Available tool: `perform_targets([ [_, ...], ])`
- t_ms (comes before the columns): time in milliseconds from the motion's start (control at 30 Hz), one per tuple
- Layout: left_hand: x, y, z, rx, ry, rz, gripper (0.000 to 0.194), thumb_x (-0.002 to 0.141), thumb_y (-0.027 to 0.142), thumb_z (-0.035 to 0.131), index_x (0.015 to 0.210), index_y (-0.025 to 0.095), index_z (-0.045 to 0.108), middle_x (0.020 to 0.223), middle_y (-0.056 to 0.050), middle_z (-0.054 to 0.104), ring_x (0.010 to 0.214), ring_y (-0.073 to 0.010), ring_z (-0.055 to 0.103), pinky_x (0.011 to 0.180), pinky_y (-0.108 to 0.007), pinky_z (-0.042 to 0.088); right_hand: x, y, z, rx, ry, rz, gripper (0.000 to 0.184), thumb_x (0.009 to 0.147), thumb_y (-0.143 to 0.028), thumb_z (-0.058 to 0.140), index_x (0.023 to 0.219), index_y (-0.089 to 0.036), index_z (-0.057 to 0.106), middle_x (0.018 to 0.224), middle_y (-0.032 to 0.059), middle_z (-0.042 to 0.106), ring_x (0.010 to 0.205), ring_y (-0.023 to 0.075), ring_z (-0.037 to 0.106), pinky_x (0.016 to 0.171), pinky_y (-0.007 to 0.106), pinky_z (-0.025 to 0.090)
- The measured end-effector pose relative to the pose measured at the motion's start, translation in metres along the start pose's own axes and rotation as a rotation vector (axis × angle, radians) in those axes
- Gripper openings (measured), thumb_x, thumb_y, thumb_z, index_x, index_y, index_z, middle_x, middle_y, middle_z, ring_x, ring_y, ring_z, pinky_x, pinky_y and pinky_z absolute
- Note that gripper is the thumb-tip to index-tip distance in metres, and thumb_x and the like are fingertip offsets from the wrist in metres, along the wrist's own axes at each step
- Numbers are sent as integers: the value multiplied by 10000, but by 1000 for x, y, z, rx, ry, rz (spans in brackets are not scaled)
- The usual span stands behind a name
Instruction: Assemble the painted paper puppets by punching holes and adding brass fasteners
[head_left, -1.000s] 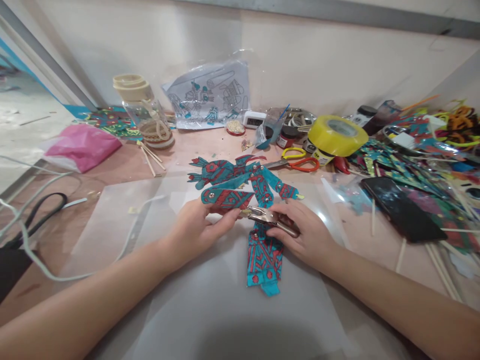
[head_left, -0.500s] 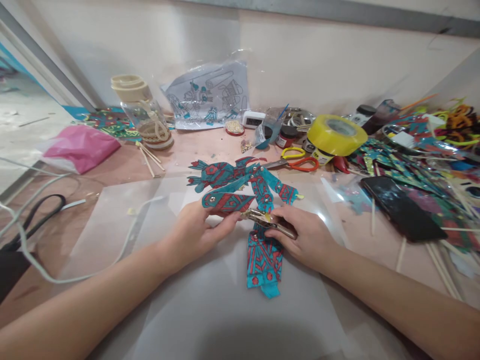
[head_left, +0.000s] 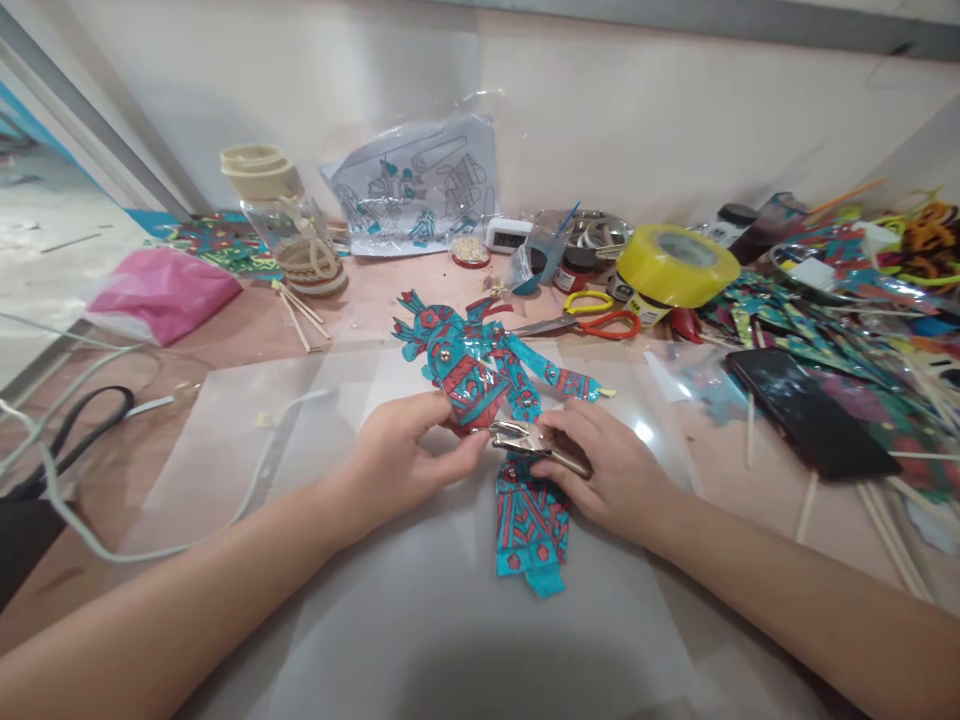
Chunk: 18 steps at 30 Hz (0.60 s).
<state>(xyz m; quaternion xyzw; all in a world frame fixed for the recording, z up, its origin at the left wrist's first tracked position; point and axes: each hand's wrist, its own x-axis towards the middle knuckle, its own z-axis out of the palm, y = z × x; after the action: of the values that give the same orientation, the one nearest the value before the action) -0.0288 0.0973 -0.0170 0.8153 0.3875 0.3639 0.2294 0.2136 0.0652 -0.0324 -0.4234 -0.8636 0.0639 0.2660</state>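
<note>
A jointed shadow puppet (head_left: 531,515), turquoise with red patterns and metal fasteners at its joints, hangs and lies in front of me. My left hand (head_left: 420,450) pinches the lower edge of one of its patterned limb pieces (head_left: 469,385) between thumb and fingers. Closed around the handles of a silver hole punch (head_left: 517,436), my right hand (head_left: 611,460) keeps the tool's jaws at the edge of that piece, close to my left fingertips. Whether the jaws are around the edge or just beside it, I cannot tell.
Scissors (head_left: 600,318) with yellow and orange handles lie behind the puppet, beside a yellow tape roll (head_left: 679,265). A phone (head_left: 810,415) and sticks are at right. At left are a bottle (head_left: 289,225), a pink bag (head_left: 169,295) and a white cable (head_left: 49,490).
The patterned limb piece has swung from lying sideways to a more upright tilt in my left hand. The puppet's head end has shifted slightly right and up. The hole punch has barely moved.
</note>
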Motion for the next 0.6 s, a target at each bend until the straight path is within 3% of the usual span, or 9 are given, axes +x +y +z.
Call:
perform_targets([
  [200,-2,-1,3,86,50,-33,225,812,307,623,630,176,623,569,17,642,518,-108,570,508,-210,411,1,-10,0,4,-82,47,153,973,-234,465,1098,-177,532,912,94,575,843,237,551,728,361,472],
  [600,-2,-1,5,32,-1,-79,227,829,318,631,660,167,650,603,-5,676,540,-123,600,519,-224,437,-1,-1,6,-61,-4,-11,214,985,-385,481,1017,-186,552,876,93,641,792,236,593,681,350,471],
])
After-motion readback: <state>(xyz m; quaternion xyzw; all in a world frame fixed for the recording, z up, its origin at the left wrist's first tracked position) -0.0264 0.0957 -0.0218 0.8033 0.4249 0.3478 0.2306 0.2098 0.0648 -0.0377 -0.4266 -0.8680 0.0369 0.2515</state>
